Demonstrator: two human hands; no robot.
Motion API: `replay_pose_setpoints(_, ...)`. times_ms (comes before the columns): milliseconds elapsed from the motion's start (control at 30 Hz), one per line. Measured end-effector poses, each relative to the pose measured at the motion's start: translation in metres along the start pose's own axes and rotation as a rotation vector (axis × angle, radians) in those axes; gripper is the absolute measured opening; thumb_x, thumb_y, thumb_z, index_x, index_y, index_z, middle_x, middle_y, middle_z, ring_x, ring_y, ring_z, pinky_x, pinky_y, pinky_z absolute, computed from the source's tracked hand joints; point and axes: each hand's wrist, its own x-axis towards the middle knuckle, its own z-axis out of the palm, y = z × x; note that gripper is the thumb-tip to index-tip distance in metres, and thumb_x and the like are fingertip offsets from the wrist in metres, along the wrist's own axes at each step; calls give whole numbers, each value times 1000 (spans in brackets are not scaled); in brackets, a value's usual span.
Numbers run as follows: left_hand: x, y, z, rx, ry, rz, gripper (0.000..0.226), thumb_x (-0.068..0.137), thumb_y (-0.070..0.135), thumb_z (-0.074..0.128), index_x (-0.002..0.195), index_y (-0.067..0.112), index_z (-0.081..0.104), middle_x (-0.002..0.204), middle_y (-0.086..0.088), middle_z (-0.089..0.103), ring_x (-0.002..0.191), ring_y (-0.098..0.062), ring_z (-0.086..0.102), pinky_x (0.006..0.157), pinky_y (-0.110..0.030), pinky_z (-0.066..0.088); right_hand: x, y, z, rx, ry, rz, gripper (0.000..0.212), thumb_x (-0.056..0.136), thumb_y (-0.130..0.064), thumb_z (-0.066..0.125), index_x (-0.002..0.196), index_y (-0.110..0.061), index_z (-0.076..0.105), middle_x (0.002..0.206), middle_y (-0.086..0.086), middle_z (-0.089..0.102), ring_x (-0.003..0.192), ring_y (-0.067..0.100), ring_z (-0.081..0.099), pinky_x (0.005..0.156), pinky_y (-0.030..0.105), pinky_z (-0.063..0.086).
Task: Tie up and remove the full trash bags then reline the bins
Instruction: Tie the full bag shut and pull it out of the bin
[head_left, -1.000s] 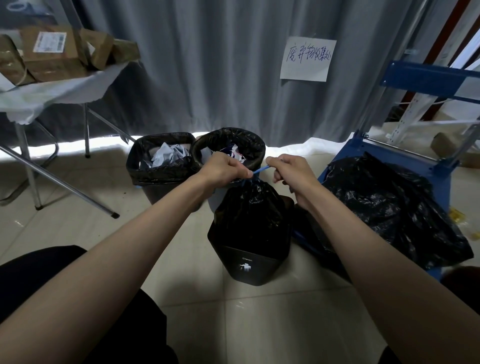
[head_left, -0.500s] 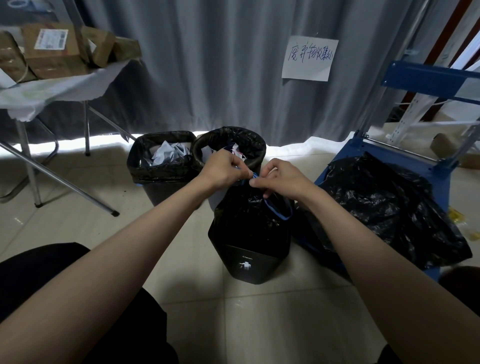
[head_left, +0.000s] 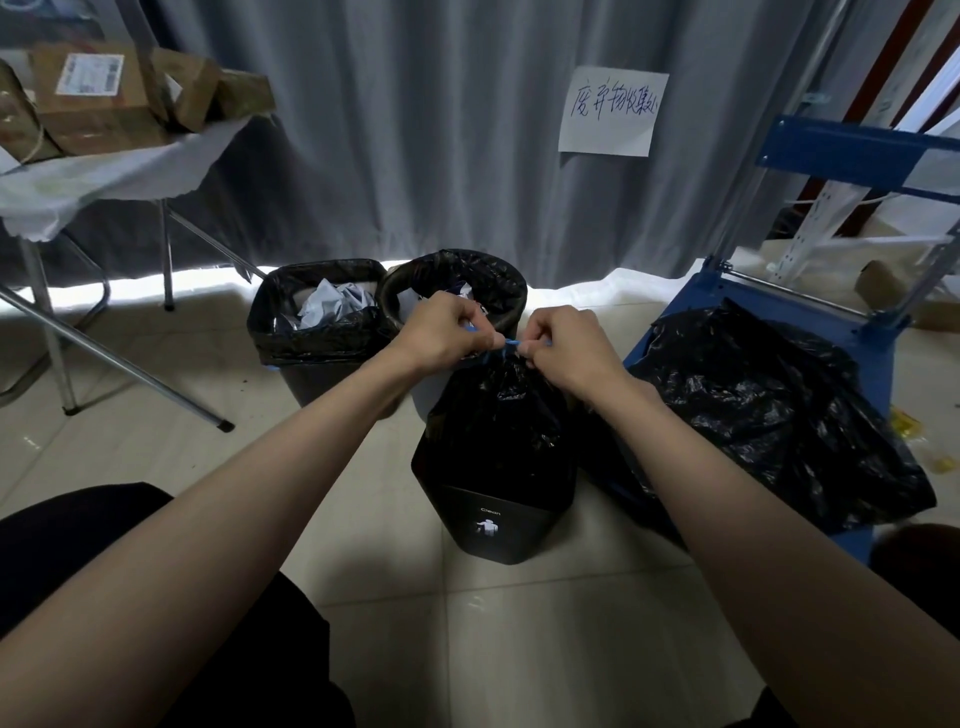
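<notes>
A small black bin (head_left: 493, 525) with a white "Clean" logo stands on the floor in front of me. Its black trash bag (head_left: 498, 415) is gathered to a neck at the top. My left hand (head_left: 447, 332) and my right hand (head_left: 563, 345) each pinch an end of the blue drawstring (head_left: 510, 343) above that neck, a short taut length showing between them. Behind stand two more lined bins: a square bin (head_left: 311, 332) and a round bin (head_left: 457, 283), both with paper waste inside.
A filled black bag (head_left: 769, 410) lies on a blue cart (head_left: 810, 312) to the right. A folding table (head_left: 104, 171) with cardboard parcels stands at the left, its legs reaching onto the tiled floor. A grey curtain with a paper sign (head_left: 613, 111) hangs behind.
The hands pulled the drawstring apart, came together over the bag's neck with a loose loop hanging, and have now drawn slightly apart again with the string tight between them.
</notes>
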Motion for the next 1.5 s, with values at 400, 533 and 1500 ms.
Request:
replay_pose_setpoints(400,-13,-41,14,382,-32,-204,12,81,36,75,76,26,71,92,1,70,92,-22,63,76,-35,51,-20,38,8,-54,-391,255,20,87,4,52,82,-2,70,73,12,72,68,25,70,79,37,60)
replay_pose_setpoints(533,-6,-37,2,298,12,-95,12,81,34,75,72,27,70,81,8,69,94,-17,64,89,-37,45,-14,38,8,244,-351,302,12,91,4,54,91,-8,57,75,15,70,57,23,65,72,40,59)
replay_pose_setpoints(1500,-11,-40,25,563,-209,57,25,87,25,65,111,30,68,108,4,71,104,-22,63,88,-38,50,-10,40,12,820,-355,261,13,89,5,65,100,5,71,85,12,70,72,18,69,71,23,60)
